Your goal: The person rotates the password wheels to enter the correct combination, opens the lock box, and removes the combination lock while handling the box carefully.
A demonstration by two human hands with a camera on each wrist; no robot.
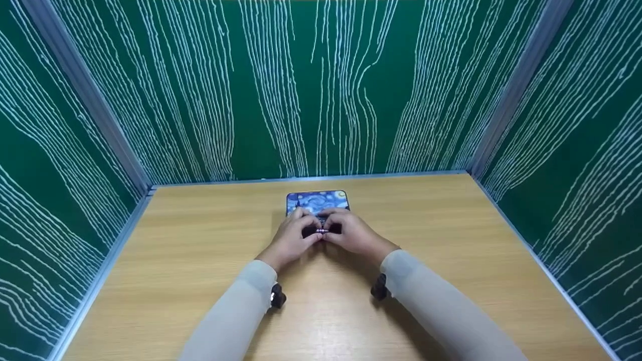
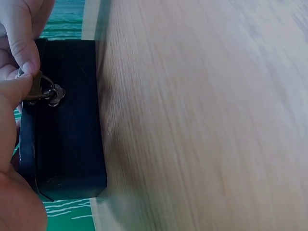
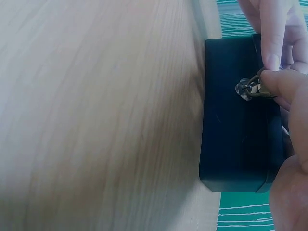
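A small black box (image 2: 72,139) stands on the table, its lid (image 1: 321,200) printed with a blue and yellow swirling night-sky painting. On its front face is a metal clasp (image 2: 58,95), and the curved shackle of a small brass-coloured padlock (image 3: 263,90) passes by it. My left hand (image 1: 292,238) pinches the padlock with thumb and fingers at the lid's edge. Meeting it there from the other side, my right hand (image 1: 353,233) also pinches the padlock, the thumb tips close together. The fingers cover much of the padlock's body.
The wooden table (image 1: 200,281) runs back to green walls (image 1: 271,90) with white wavy lines on three sides. Grey metal posts (image 1: 100,95) stand at the back corners. Pale sleeves cover both forearms, with a dark wrist device (image 1: 277,296) on the left one.
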